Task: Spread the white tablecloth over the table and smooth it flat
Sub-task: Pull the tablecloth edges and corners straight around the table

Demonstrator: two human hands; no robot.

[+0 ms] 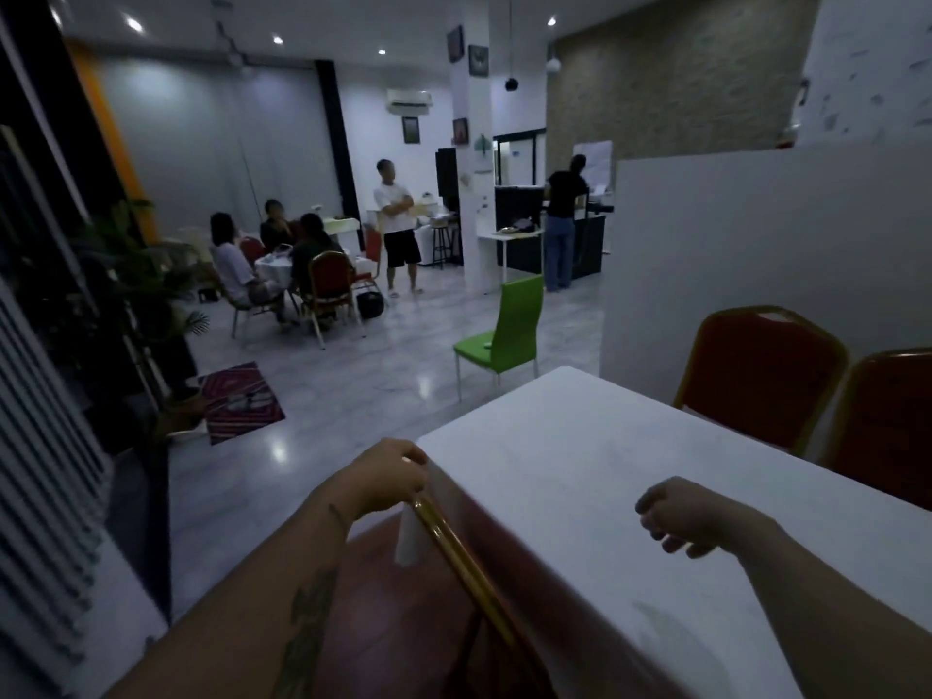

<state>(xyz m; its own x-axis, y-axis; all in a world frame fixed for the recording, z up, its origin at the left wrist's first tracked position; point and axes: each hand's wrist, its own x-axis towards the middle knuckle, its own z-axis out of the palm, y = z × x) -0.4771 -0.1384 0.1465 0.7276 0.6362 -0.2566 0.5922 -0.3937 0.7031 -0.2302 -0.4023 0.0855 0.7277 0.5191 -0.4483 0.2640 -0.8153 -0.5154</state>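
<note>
The white tablecloth (pixel 580 476) covers the table at the lower right, and its top looks flat. Its near-left edge hangs down over the side of the table. My left hand (pixel 388 476) is at the table's left corner with the fingers pinched on the cloth's corner. My right hand (pixel 676 517) sits low over the middle of the cloth, fingers loosely curled downward and holding nothing. I cannot tell whether it touches the fabric.
A red chair with a gold frame (pixel 454 562) stands under my left arm against the table's near side. Two red chairs (pixel 766 375) line the far side by a white partition (pixel 756 244). A green chair (pixel 509 335) stands beyond; several people are farther back.
</note>
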